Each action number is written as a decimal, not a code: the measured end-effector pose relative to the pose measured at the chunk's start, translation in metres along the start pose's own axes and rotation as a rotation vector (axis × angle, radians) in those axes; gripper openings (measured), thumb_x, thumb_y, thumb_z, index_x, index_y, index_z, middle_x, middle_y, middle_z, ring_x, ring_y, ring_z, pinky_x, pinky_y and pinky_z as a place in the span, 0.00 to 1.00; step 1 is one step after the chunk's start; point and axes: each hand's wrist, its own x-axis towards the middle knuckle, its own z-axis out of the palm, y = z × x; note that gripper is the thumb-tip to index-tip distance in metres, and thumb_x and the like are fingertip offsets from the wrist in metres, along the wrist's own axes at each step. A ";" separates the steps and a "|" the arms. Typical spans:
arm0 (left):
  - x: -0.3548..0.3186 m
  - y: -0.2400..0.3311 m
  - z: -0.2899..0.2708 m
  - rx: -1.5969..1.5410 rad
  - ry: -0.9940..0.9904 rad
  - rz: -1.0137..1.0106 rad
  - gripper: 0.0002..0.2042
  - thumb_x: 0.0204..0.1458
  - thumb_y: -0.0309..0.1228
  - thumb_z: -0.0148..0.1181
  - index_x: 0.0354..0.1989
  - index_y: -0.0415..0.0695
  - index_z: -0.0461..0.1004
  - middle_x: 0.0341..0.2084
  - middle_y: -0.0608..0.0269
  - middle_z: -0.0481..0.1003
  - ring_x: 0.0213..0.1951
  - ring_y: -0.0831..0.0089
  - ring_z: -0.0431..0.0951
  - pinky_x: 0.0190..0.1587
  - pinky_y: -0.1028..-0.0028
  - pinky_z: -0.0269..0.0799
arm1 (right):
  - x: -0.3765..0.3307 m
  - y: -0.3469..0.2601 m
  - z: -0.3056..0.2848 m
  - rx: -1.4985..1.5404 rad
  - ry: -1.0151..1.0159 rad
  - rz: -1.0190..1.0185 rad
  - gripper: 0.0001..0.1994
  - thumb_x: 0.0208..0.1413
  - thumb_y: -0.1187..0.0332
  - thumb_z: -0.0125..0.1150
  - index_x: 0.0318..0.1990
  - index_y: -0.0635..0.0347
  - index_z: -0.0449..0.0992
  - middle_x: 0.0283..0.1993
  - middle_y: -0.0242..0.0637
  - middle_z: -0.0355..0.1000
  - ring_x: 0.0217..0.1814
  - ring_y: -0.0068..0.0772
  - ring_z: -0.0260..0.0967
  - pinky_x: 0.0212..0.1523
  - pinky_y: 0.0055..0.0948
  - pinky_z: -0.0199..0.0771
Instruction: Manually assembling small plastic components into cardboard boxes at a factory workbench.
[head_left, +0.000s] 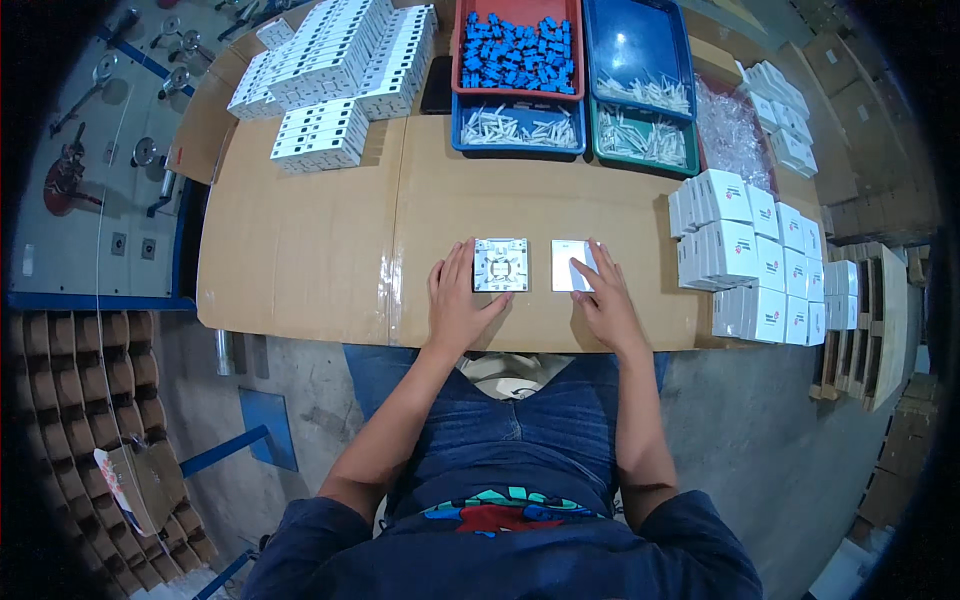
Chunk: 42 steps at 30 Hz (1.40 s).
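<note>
My left hand steadies a square white plastic wall-socket-like base on the cardboard. Its fingers run along the left edge and the thumb lies at the lower edge. The open inner side, with a round frame in the middle, faces up. A short gap to the right lies a smooth white square cover plate. My right hand holds this plate by its right and lower edges, with one finger resting on its face.
Stacked white square units stand at the back left. A red tray of blue parts and blue trays and a green tray of white pieces sit behind. White boxes are piled right, near a clear plastic bag.
</note>
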 end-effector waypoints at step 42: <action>-0.003 0.006 -0.007 0.126 0.015 -0.107 0.24 0.66 0.42 0.48 0.65 0.40 0.65 0.69 0.43 0.59 0.72 0.43 0.54 0.72 0.40 0.41 | 0.254 0.293 -0.345 -0.733 0.079 0.436 0.12 0.56 0.71 0.55 0.43 0.62 0.83 0.49 0.55 0.79 0.53 0.56 0.78 0.53 0.49 0.77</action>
